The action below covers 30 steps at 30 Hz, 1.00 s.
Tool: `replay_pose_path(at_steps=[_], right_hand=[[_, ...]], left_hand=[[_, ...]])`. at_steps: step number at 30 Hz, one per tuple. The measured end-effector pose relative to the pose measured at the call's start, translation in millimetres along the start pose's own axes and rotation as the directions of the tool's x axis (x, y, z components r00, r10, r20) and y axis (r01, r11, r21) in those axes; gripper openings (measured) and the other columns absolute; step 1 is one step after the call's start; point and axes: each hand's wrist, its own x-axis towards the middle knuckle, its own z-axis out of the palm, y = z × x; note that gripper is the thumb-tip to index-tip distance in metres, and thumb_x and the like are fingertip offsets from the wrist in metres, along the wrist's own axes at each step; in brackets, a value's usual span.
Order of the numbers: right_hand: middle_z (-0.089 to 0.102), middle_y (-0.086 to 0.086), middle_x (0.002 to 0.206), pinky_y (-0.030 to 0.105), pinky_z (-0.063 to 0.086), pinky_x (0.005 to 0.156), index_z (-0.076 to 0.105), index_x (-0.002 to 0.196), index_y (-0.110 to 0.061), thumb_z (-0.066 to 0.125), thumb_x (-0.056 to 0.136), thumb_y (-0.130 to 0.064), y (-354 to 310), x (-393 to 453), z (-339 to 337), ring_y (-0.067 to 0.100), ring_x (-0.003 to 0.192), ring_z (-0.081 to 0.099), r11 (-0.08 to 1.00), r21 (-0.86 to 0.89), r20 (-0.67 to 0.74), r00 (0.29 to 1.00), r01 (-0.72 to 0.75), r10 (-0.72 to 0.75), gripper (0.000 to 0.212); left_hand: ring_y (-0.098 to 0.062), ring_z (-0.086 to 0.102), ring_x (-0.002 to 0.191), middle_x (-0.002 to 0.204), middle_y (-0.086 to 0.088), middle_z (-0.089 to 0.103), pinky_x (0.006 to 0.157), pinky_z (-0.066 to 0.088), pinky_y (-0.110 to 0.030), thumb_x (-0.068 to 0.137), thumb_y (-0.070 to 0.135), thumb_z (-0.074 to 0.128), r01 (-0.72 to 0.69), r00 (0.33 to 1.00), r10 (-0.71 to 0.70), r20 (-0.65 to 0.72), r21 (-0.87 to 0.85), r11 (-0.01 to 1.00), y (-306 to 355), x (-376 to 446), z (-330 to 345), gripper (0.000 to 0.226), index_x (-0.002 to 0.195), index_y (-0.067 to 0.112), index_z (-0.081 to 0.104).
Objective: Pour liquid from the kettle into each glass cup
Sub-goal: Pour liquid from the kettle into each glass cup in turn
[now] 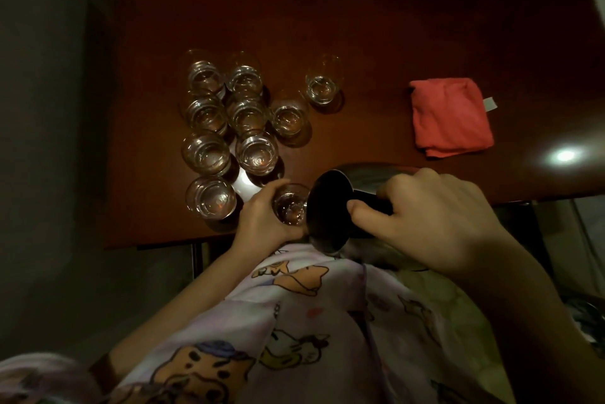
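The kettle (330,210) is a dark metal one, tipped on its side at the near edge of the surface (393,43), its open mouth turned toward the left and partly over that edge; the right hand (422,217) is closed around its black handle, with the fingers wrapped over the top and the thumb below. The rim of the kettle touches, or nearly touches, a glass cup (290,204) just beside it on the left; the left hand (262,217) holds this cup, curled around its left side with the thumb along the far rim. I cannot tell if liquid is running at this moment, but the cup has some clear liquid in it.

Further out stand 9 more glass cups; 7 of them make a close group (226,119) of 2 rows toward the left edge, most of them touching a neighbour, and the nearest one (211,197) is just left of the left hand. 1 cup (288,119) stands beside the group on the right; 1 more (322,86) is a little apart, farther back. All seem to hold clear liquid.

A folded red cloth (450,115) lies well apart on the right side of the surface; the surface is dark red-brown and the light is dim. Below the hands, a pale garment (294,322) with cartoon prints covers the person.
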Motion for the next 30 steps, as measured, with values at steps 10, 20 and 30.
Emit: replay_pose_path(at_steps=[10, 20, 30], right_hand=[[0.04, -0.003, 0.059, 0.027, 0.021, 0.047, 0.042, 0.06, -0.018, 0.034, 0.085, -0.063, 0.0, 4.0, -2.3, 0.013, 0.05, 0.032, 1.0, -0.021, 0.007, 1.0, 0.002, -0.002, 0.052], [0.042, -0.003, 0.06, 0.026, 0.022, 0.047, 0.043, 0.061, -0.017, 0.034, 0.085, -0.062, 0.3, 7.9, -3.1, 0.011, 0.05, 0.034, 1.0, -0.015, 0.014, 1.0, 0.011, -0.011, 0.052], [0.041, -0.002, 0.06, 0.026, 0.02, 0.047, 0.04, 0.06, -0.019, 0.036, 0.084, -0.063, -0.4, 8.8, -3.8, 0.01, 0.05, 0.031, 1.0, -0.017, 0.025, 0.999, -0.02, 0.02, 0.05]], left_hand=[[0.001, 0.058, 0.093, 0.101, 0.012, 0.062, 0.078, 0.039, 0.001, 0.05, 0.018, 0.091, 0.012, 1.0, -0.012, 0.003, 0.006, 1.0, -1.3, 5.3, 3.1, 0.08, 0.121, 0.021, 0.054], [-0.002, 0.059, 0.097, 0.101, 0.014, 0.061, 0.082, 0.041, -0.006, 0.051, 0.019, 0.09, -0.009, 1.0, 0.009, 0.002, 0.019, 1.0, -2.5, 7.9, 5.7, 0.079, 0.122, 0.022, 0.055], [-0.003, 0.059, 0.097, 0.104, 0.008, 0.065, 0.083, 0.043, -0.01, 0.051, 0.021, 0.091, -0.01, 1.0, 0.01, -0.012, 0.016, 1.0, -2.9, 8.5, 8.1, 0.08, 0.123, 0.02, 0.054]])
